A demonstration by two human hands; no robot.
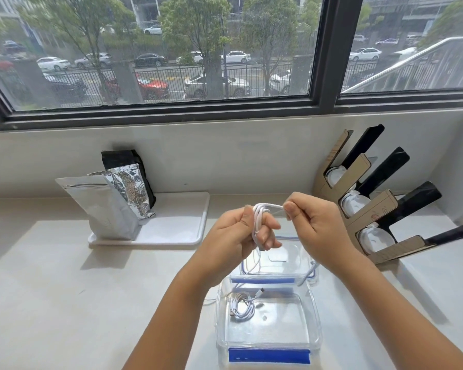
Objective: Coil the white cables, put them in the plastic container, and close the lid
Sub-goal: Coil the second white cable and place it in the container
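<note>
White cable (259,217), head view: wound in loops round the left hand (233,236), whose grip was curled about it, while the right hand (313,222) pinched its free strand above the bench (64,289). Clear plastic container (313,327) stood open below, a second coiled cable (242,307) inside, its lid (300,252) lying just behind.

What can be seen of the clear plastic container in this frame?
The clear plastic container is a transparent rectangular box with rounded corners, standing open and upright on the pale countertop under the person's forearms. A blue latch flap runs along its near edge. One coiled white cable already lies inside, toward the left, its plug end pointing right. Its clear lid, also blue-trimmed, lies on the counter just behind it. Neither hand touches the container.
</note>
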